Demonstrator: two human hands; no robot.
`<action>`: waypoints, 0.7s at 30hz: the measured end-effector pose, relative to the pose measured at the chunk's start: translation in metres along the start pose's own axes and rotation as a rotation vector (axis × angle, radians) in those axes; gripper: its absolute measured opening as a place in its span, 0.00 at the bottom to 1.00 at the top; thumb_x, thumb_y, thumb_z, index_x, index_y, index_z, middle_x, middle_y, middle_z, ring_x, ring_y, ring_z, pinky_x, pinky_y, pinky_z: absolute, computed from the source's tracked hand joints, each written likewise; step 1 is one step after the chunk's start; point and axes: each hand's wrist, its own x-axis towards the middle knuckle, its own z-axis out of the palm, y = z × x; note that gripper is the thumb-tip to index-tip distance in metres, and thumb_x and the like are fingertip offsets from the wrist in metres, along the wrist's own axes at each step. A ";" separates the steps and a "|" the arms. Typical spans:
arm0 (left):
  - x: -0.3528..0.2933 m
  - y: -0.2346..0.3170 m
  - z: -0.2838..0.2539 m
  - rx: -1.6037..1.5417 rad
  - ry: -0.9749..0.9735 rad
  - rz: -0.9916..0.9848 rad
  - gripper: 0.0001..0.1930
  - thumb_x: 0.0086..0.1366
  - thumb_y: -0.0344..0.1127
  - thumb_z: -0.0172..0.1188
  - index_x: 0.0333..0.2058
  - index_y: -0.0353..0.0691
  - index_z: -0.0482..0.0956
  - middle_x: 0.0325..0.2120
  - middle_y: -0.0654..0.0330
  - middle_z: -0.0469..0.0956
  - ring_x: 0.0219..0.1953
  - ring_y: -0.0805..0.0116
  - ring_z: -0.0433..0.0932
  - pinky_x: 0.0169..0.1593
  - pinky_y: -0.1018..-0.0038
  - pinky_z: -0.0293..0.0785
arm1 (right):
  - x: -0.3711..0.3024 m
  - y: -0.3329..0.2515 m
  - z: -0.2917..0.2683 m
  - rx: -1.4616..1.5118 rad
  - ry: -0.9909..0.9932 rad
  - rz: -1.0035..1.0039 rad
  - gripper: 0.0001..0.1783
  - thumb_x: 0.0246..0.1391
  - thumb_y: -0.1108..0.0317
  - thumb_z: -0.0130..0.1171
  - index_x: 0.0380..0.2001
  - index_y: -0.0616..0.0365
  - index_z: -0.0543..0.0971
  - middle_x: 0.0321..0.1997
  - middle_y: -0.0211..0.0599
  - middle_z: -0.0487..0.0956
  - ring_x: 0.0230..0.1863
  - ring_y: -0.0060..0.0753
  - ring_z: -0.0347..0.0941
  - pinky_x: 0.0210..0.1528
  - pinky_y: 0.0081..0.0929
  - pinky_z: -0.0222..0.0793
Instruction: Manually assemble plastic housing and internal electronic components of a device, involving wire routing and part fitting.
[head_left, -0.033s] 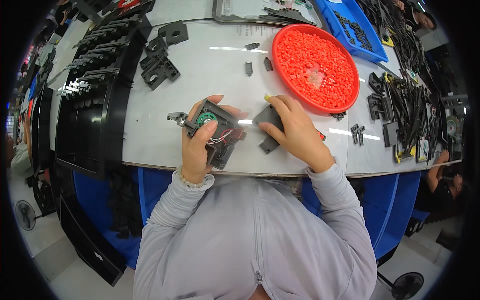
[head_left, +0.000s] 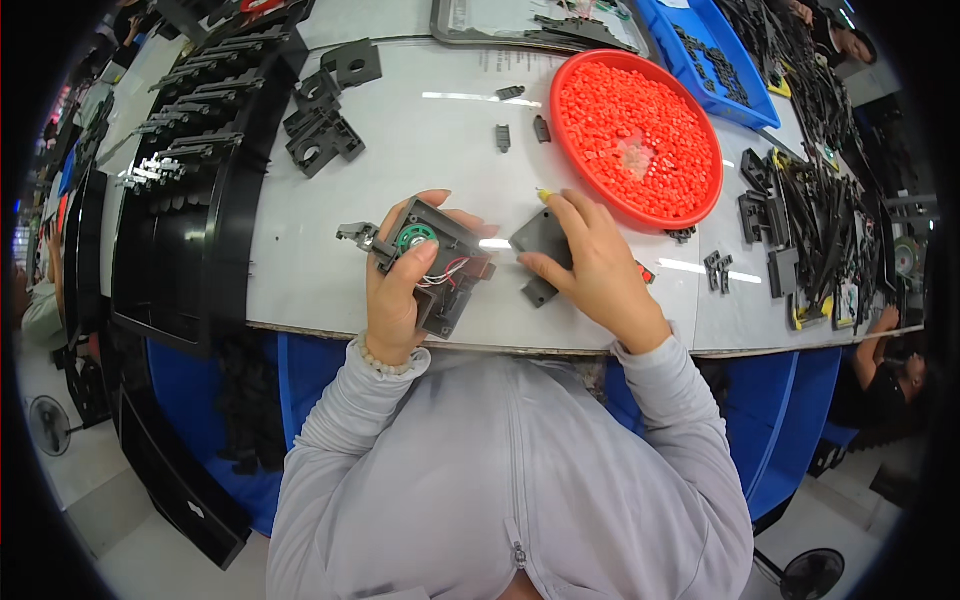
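My left hand [head_left: 398, 290] grips a dark grey plastic housing [head_left: 440, 268] with a small round green-rimmed speaker and thin red and white wires inside; my thumb presses next to the speaker. My right hand [head_left: 590, 265] holds a flat dark grey cover piece [head_left: 542, 245] just to the right of the housing, fingers curled over its top edge. Both rest at the near edge of the white table [head_left: 420, 140]. A little yellow bit lies at my right fingertips.
A round red tray [head_left: 705, 195] of small red pieces sits beyond my right hand. Black plastic parts [head_left: 320, 135] lie at the back left, black trays [head_left: 190, 200] at the left, a blue bin [head_left: 715, 60] and heaped black parts [head_left: 820, 215] at the right. Another person's hand [head_left: 885, 320] shows far right.
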 end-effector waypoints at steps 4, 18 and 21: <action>0.005 -0.005 -0.007 0.017 -0.039 -0.035 0.24 0.59 0.37 0.46 0.53 0.35 0.57 0.43 0.43 0.70 0.48 0.50 0.73 0.46 0.59 0.77 | -0.006 -0.010 0.005 -0.074 -0.029 0.078 0.29 0.39 0.63 0.65 0.46 0.61 0.70 0.46 0.47 0.71 0.47 0.50 0.66 0.48 0.37 0.65; 0.005 -0.020 -0.003 -0.111 -0.067 -0.003 0.56 0.37 0.79 0.49 0.56 0.38 0.54 0.44 0.49 0.71 0.46 0.58 0.74 0.49 0.64 0.74 | 0.008 -0.024 -0.024 0.617 0.153 -0.072 0.32 0.33 0.69 0.70 0.47 0.63 0.73 0.46 0.46 0.75 0.43 0.44 0.71 0.44 0.33 0.68; 0.001 -0.021 0.004 -0.040 0.011 -0.014 0.59 0.32 0.82 0.46 0.56 0.38 0.55 0.45 0.54 0.70 0.48 0.64 0.72 0.52 0.67 0.72 | 0.018 -0.047 -0.033 0.501 0.108 -0.250 0.32 0.29 0.70 0.71 0.44 0.62 0.74 0.47 0.48 0.74 0.43 0.47 0.71 0.43 0.35 0.68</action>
